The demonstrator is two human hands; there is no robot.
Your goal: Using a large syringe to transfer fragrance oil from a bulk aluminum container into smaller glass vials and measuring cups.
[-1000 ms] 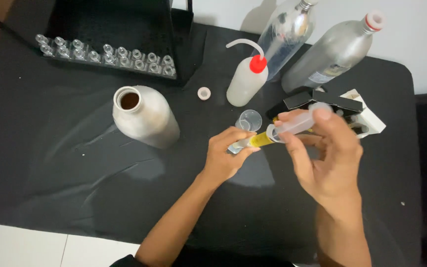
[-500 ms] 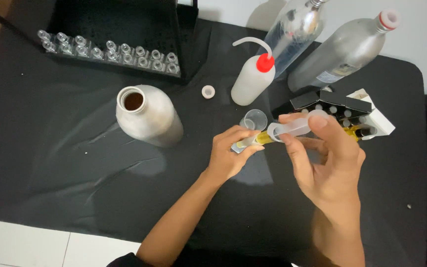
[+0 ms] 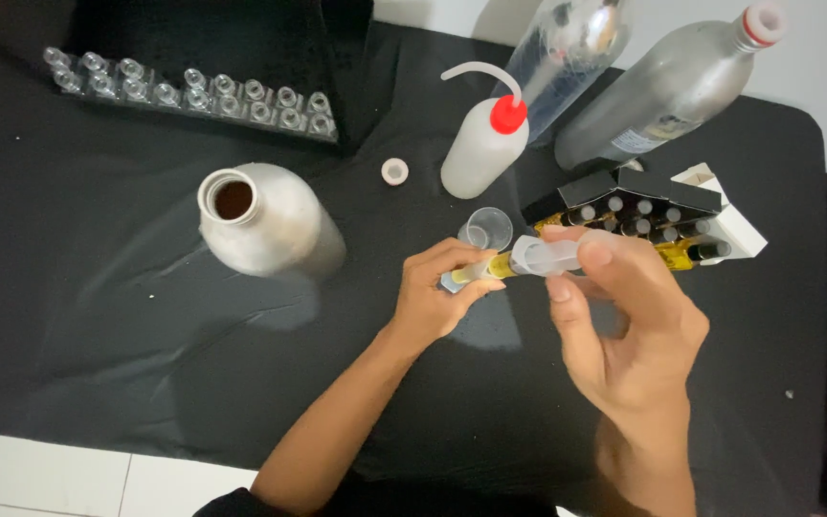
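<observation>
— Black cloth covers the bench, white wall behind. How far along does the work look?

— Partway, I'd judge. A box of small vials at the right holds yellow-filled, capped ones, while a row of clear vials in the black rack at the back looks empty.

— And the hands?

— The left hand has its fingers clamped round a small vial with yellow liquid, held level over the cloth. The right hand pinches a clear syringe, tip meeting the vial's mouth, wrist raised, lower fingers spread.

— Nearby?

— An open metal jug, a wash bottle, a little clear cup.
</observation>
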